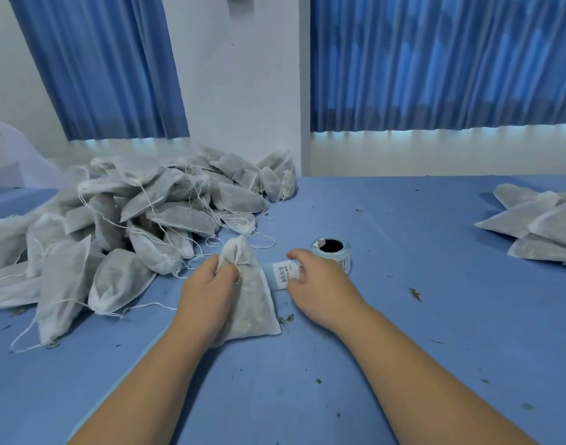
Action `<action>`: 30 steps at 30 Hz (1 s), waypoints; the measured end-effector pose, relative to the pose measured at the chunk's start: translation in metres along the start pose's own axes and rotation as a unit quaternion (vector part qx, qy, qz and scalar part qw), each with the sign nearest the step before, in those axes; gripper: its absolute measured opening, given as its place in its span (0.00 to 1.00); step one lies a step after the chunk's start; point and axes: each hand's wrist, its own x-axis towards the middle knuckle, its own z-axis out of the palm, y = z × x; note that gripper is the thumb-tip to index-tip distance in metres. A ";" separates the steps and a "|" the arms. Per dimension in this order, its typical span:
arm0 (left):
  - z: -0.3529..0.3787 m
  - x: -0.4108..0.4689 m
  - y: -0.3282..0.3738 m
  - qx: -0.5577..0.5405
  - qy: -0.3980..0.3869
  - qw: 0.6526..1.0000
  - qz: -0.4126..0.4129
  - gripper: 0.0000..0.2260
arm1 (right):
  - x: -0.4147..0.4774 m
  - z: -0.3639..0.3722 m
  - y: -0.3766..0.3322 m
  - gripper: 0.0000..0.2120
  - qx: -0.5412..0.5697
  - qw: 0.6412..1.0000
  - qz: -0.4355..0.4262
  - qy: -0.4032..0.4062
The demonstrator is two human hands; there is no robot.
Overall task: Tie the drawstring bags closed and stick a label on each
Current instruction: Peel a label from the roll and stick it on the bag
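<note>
Front bag [252,303]: thin white cloth, soft, matt, partly see-through – dark bits show inside. String [236,256]: thin white thread. Pile of bags [131,213] at left and stack of bags [538,226] at right: same thin matt cloth, wrinkly. Label roll [346,260]: paper, pale blue backing, smooth, little shine. Label strip [283,273]: white printed paper. Table cover [419,316]: blue, smooth, matt – dotted with dry green crumbs [415,293]. Curtains [435,59]: blue cloth, soft folds. Wall [236,91]: white, flat, matt.
</note>
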 end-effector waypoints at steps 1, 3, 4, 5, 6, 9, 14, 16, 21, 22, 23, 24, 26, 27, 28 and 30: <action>0.002 0.001 0.000 -0.001 0.001 1.000 0.004 0.07 | 0.000 0.001 0.001 0.23 -0.002 1.000 -0.007 -0.003; 0.006 0.001 0.000 0.008 -0.005 1.000 0.013 0.08 | 0.001 0.001 0.003 0.23 0.011 1.000 -0.012 -0.011; 0.008 0.002 0.000 0.014 -0.007 1.000 0.017 0.08 | 0.002 0.001 0.003 0.23 0.010 1.000 -0.014 -0.014; 0.009 0.002 0.000 0.019 -0.008 1.000 0.022 0.08 | 0.003 0.001 0.003 0.22 0.004 1.000 -0.017 -0.016; 0.010 0.003 0.000 0.023 -0.009 0.999 0.026 0.09 | 0.003 0.001 0.003 0.21 -0.002 1.000 -0.021 -0.017; 0.011 0.003 -0.001 0.029 -0.011 0.999 0.038 0.09 | 0.001 0.002 0.001 0.16 -0.008 1.000 -0.025 -0.017; 0.011 0.000 -0.003 0.048 -0.001 0.996 0.081 0.10 | -0.004 0.002 0.001 0.06 0.003 1.000 -0.026 0.004; 0.011 -0.001 -0.003 0.042 -0.003 0.995 0.087 0.09 | -0.004 0.003 0.000 0.03 0.017 0.999 -0.017 0.023; 0.010 -0.002 -0.004 0.039 -0.025 0.994 0.098 0.10 | -0.005 0.006 -0.001 0.10 0.038 0.997 -0.005 0.067; 0.011 -0.003 -0.003 0.038 -0.028 0.993 0.106 0.10 | -0.005 0.006 -0.001 0.11 0.040 0.997 -0.004 0.071; 0.011 -0.003 -0.003 0.036 -0.029 0.993 0.113 0.11 | -0.005 0.006 -0.001 0.11 0.039 0.997 -0.002 0.074; 0.011 -0.003 -0.003 0.033 -0.030 0.992 0.120 0.12 | -0.005 0.006 -0.002 0.10 0.037 0.997 -0.001 0.074; 0.012 -0.004 -0.002 0.029 -0.032 0.991 0.128 0.12 | -0.005 0.005 -0.002 0.09 0.032 0.997 0.000 0.071; 0.012 -0.004 -0.003 0.027 -0.033 0.991 0.129 0.13 | -0.005 0.005 -0.002 0.09 0.034 0.997 -0.001 0.067; 0.012 -0.004 -0.003 0.026 -0.035 0.991 0.130 0.12 | -0.005 0.005 -0.002 0.08 0.037 0.997 -0.002 0.063; 0.012 -0.003 -0.003 0.026 -0.036 0.991 0.126 0.12 | -0.005 0.004 -0.003 0.06 0.048 0.997 -0.005 0.052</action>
